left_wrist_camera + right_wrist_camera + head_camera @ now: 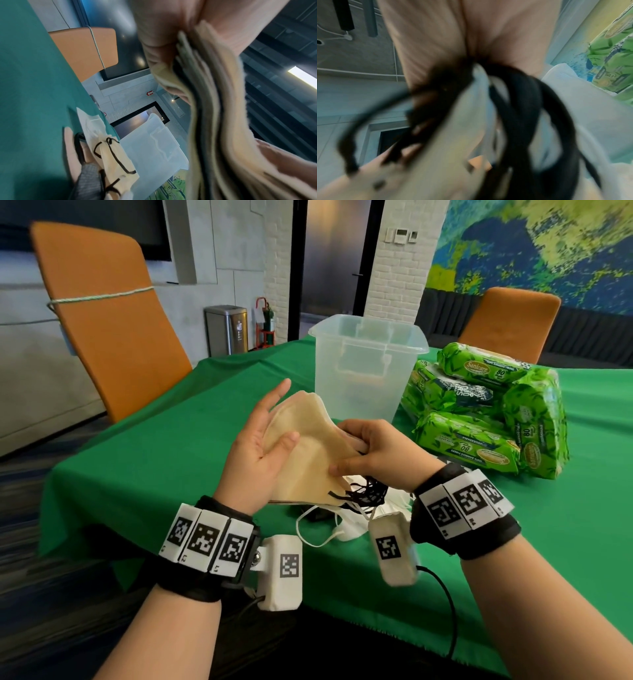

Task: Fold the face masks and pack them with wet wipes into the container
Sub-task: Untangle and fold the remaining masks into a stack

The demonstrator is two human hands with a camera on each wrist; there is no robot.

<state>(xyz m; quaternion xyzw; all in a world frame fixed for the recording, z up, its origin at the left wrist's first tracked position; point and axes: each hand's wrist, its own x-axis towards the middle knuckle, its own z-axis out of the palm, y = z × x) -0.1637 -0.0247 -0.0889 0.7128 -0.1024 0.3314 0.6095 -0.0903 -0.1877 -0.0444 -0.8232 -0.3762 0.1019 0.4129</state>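
Note:
Both hands hold up a stack of beige face masks (308, 446) with black ear loops (363, 494) above the green table. My left hand (263, 446) lies flat behind the stack, fingers straight, thumb pressed on its front. My right hand (373, 450) pinches the stack's right end. The left wrist view shows the layered mask edges (214, 108) side on; the right wrist view is a blur of black loops (513, 101). More masks, white ones (346, 525), lie on the cloth under the hands. The clear plastic container (366, 364) stands just behind, with green wet wipe packs (486, 409) to its right.
The table (171, 474) wears a green cloth, its near edge under my forearms. Orange chairs (109, 316) stand at the far left and behind the wipes (510, 320). A metal bin (226, 330) stands on the floor beyond.

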